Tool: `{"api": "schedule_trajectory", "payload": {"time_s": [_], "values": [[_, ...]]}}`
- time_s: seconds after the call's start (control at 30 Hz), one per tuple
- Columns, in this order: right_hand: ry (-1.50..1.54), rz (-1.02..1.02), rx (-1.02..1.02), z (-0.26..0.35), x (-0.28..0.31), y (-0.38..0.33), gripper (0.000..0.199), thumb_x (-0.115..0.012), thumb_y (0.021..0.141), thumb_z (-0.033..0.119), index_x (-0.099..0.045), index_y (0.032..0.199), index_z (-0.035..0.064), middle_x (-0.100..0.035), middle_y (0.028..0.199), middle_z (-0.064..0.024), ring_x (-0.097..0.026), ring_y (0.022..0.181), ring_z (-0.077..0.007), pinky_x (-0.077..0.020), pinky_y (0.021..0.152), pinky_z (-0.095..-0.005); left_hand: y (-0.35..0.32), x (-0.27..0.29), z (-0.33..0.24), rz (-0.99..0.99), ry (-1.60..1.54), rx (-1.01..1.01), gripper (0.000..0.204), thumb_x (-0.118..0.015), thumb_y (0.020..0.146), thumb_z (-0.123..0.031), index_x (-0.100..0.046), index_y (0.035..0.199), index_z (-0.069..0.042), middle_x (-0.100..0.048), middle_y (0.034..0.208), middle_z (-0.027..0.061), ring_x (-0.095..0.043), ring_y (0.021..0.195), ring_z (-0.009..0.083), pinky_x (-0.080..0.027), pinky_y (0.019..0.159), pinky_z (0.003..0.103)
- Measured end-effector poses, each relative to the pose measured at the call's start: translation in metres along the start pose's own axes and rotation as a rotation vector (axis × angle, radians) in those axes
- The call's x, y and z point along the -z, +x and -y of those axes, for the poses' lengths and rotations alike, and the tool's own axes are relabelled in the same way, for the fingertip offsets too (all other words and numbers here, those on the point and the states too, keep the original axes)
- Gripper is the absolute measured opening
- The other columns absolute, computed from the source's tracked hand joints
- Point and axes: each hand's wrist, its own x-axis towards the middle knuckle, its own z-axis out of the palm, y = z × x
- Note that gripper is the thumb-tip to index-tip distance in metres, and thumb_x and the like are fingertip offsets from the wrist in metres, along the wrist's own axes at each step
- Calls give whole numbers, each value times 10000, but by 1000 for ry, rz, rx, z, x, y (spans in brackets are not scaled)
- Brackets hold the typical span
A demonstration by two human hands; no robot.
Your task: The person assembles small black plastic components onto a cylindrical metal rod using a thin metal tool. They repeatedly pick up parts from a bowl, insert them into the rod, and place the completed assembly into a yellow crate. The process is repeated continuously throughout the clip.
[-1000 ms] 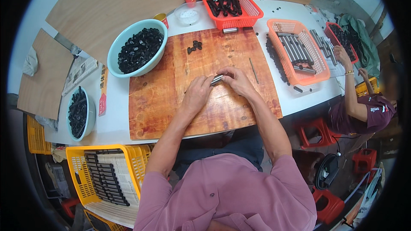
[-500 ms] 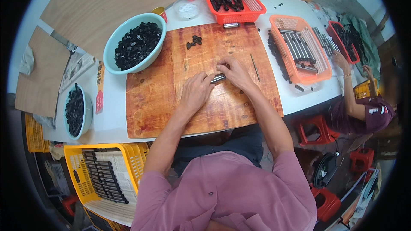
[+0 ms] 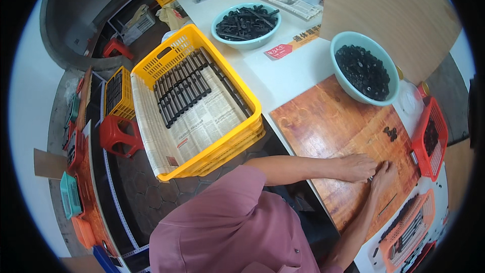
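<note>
Both hands meet on the wooden board (image 3: pixel 328 121): the left hand (image 3: pixel 356 168) and right hand (image 3: pixel 384 177) curl loosely, fingertips pinching a small dark part (image 3: pixel 372 177) between them (too small to name), apparently mid-assembly. The next move likely calls for another piece from the loose cluster (image 3: pixel 390 133) nearby. The white bench (image 3: pixel 283 71) also carries a teal bowl (image 3: pixel 364 68); a yellow crate (image 3: pixel 194 98) of black tubes sits beside it.

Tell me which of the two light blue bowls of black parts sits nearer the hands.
The bowl at the wooden board's far corner, filled with small round pieces. The other bowl, holding longer parts, sits beyond the yellow crate.
</note>
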Motion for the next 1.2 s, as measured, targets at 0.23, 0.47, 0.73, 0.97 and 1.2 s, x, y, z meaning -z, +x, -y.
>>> {"api": "schedule_trajectory", "payload": {"time_s": [0.23, 0.47, 0.73, 0.97, 1.2], "values": [[10, -18, -58, 21, 4, -7, 210, -522, 1005, 159, -584, 962, -37, -607, 946, -216, -583, 919, -387, -448, 837, -472, -1, -4, 7, -18, -63, -1, 144, -657, 778, -188, -598, 759, -58, -560, 858, 95, -578, 851, 262, -481, 707, 379], [-99, -10, -72, 17, 2, -5, 203, -528, 1002, 163, -585, 973, -30, -613, 962, -212, -584, 934, -393, -448, 821, -491, 2, -3, 13, -46, -129, -7, 172, -675, 768, -208, -580, 765, -65, -555, 844, 89, -574, 864, 274, -481, 710, 387], [-122, 25, -88, -2, -3, -10, 235, -512, 1027, 223, -578, 1042, -2, -606, 1011, -199, -591, 948, -371, -453, 844, -476, 2, -9, 15, -9, -154, -4, 156, -679, 743, -217, -596, 773, -89, -567, 844, 61, -586, 883, 250, -484, 722, 379], [-137, -13, -39, 14, 4, -15, 238, -515, 1019, 212, -582, 1017, -17, -612, 976, -208, -579, 914, -388, -447, 805, -490, 3, 1, 8, 82, -54, 9, 101, -661, 735, -205, -606, 753, -122, -581, 844, 31, -594, 876, 208, -472, 709, 336], [-8, 11, -220, 34, 8, -8, 256, -569, 959, 205, -643, 1016, -33, -626, 965, -208, -599, 893, -352, -467, 822, -472, -1, -16, 12, 85, -73, 62, 59, -632, 773, -178, -603, 764, -128, -574, 837, 30, -602, 872, 213, -489, 711, 363]]}}
